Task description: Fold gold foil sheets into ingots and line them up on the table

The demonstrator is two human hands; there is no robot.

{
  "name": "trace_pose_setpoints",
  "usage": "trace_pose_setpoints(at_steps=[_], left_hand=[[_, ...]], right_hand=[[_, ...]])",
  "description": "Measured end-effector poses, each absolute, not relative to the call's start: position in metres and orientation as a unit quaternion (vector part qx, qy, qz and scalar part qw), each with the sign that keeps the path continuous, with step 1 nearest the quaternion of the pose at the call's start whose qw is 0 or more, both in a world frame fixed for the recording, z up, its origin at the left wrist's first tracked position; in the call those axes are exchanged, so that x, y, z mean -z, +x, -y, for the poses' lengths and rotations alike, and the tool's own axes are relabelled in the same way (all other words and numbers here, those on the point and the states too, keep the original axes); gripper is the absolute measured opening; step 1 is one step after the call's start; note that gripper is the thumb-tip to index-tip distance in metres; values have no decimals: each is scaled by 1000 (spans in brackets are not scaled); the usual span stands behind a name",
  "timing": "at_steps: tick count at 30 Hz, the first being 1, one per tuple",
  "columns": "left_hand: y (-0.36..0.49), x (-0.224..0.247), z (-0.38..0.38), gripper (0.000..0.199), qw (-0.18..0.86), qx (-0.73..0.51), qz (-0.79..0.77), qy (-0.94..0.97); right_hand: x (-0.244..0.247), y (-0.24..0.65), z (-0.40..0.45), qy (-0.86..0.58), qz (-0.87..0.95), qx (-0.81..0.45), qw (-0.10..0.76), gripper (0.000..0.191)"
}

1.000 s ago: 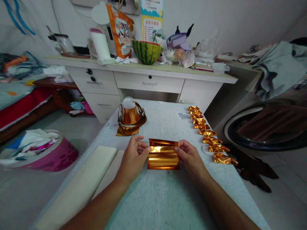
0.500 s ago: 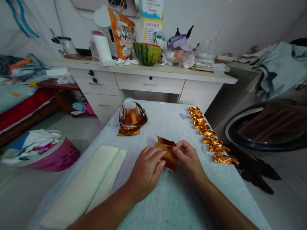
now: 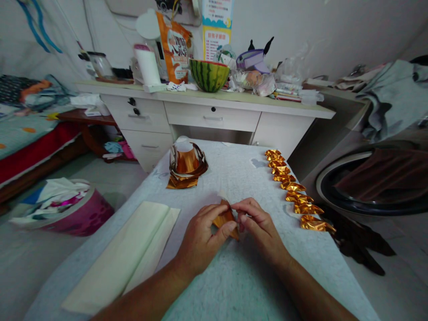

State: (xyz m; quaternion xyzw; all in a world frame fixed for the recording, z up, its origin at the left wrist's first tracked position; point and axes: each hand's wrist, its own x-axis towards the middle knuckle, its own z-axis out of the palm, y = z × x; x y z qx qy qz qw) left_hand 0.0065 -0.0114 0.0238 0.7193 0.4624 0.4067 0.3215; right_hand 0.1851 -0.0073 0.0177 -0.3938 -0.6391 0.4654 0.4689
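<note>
A sheet of gold foil paper (image 3: 224, 218) is between my two hands, over the middle of the table, partly rolled or folded. My left hand (image 3: 203, 234) grips its left side, thumb against the near face. At its right edge my right hand (image 3: 259, 225) pinches with bent fingertips; the exact contact is partly hidden. Further back on the left stands a stack of curled gold foil sheets (image 3: 187, 162). Along the right table edge runs a row of folded gold foil ingots (image 3: 297, 196). A folded pale cloth or paper (image 3: 123, 256) lies by my left forearm.
A covered table (image 3: 234, 169) is in front of me. Behind it stands a white desk (image 3: 214, 117) bearing a cut watermelon (image 3: 209, 76), an orange pouch and clutter. A pink bin (image 3: 88, 214) is on the floor at left, a washing machine (image 3: 326, 178) at right.
The foil sheet has gone from fairly flat to folded over into a narrower, pointed shape. My right hand has closed in toward my left. The view has shifted slightly.
</note>
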Motion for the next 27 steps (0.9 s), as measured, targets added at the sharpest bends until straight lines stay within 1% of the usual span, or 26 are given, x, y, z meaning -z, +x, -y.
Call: trace_pose_setpoints(at_steps=[3,6,8,11,13,15,16,18,20,23,27], left_hand=[[5,-29,10,23,365,-420,-479,680],[3,-31,7,23,384,-424,-507,645],[2,-29,5,23,395,-424,-521,626],[1,-24,4,20,417,-435,-522,603],[-1,-21,4,20,430,-457,-510,589],[-1,-20,5,19,453,-477,-491,570],[-1,-19,6,18,469,-482,-482,562],[-1,-19,6,18,498,-481,-469,548],[-1,-18,5,19,517,-471,-465,543],[-1,-16,3,20,507,-455,-483,549],[-2,-13,0,21,493,-434,-499,565]], right_hand=[[-19,183,12,-379,696,-418,443,31],[-20,181,15,-362,732,-395,420,35],[-20,181,15,-363,740,-391,411,33],[-17,183,11,-425,702,-349,452,26],[-13,186,5,-494,635,-318,501,33],[-9,189,-1,-511,572,-358,531,48],[-7,191,-3,-497,548,-405,537,50],[-5,194,-6,-455,516,-495,532,43],[-6,196,-7,-428,498,-543,523,31],[-10,197,-5,-424,487,-552,528,23],[-13,196,-3,-442,464,-552,533,22]])
